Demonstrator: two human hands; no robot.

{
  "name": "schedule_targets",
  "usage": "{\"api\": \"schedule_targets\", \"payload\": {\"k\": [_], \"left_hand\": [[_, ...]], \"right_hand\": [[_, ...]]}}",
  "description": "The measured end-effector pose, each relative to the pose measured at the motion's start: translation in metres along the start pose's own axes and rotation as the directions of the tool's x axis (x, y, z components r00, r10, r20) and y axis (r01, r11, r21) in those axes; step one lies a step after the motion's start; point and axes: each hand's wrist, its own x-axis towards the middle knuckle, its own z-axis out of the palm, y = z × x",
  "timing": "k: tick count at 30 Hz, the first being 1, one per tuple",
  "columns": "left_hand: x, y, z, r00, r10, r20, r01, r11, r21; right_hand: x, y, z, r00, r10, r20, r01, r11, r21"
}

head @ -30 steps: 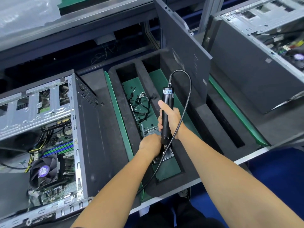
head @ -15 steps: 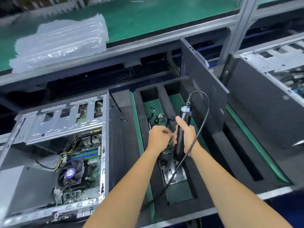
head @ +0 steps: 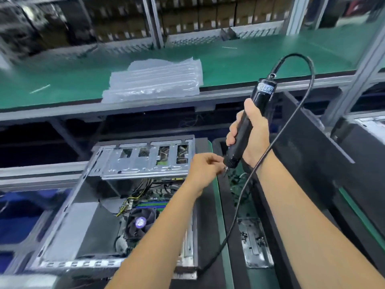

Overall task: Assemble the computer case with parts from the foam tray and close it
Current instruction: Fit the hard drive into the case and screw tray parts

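The open computer case (head: 116,201) lies on its side at the left, showing its motherboard and a fan (head: 141,223). My right hand (head: 253,134) grips a black electric screwdriver (head: 249,122) upright, its cable looping up and down past my right forearm. My left hand (head: 205,170) pinches a small screw (head: 225,169) at the driver's tip, above the case's right wall. The black foam tray (head: 235,236) sits right of the case, with a metal dish of screws (head: 255,243) and a tangle of cables (head: 237,180) in its slots. A dark side panel (head: 316,155) stands in the tray.
A pile of clear air-cushion packaging (head: 154,80) lies on the green bench (head: 62,80) behind. Another computer case (head: 366,138) is at the far right. Metal frame posts (head: 362,65) rise at the right. Shelves with boxes fill the background.
Both hands have risen from the tray's screw dish toward the case, the left now holding a screw at the driver's tip. The view has tilted upward.
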Motion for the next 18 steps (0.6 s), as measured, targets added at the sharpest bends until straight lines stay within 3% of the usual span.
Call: {"api": "schedule_targets", "payload": {"k": [3,5,12,18], "left_hand": [[0.006,-0.016,0.012,0.993,0.018,0.118,-0.060,0.930,0.364],[0.006,-0.027,0.032,0.987,-0.013,0.160,-0.069,0.865,0.497],[0.011,-0.058,0.099,0.934,-0.196,0.300,-0.084,0.695,0.714],[0.017,-0.088,0.131,0.882,-0.261,0.394,-0.163,0.615,0.771]], "right_hand": [[-0.006,0.016,-0.005,1.000,-0.003,-0.030,-0.001,0.989,-0.149],[-0.018,0.032,-0.024,0.996,0.049,-0.071,-0.066,0.967,-0.247],[-0.054,0.080,-0.109,0.938,0.166,-0.305,-0.265,0.909,-0.321],[-0.065,0.096,-0.157,0.905,0.266,-0.332,-0.382,0.853,-0.357]]}}
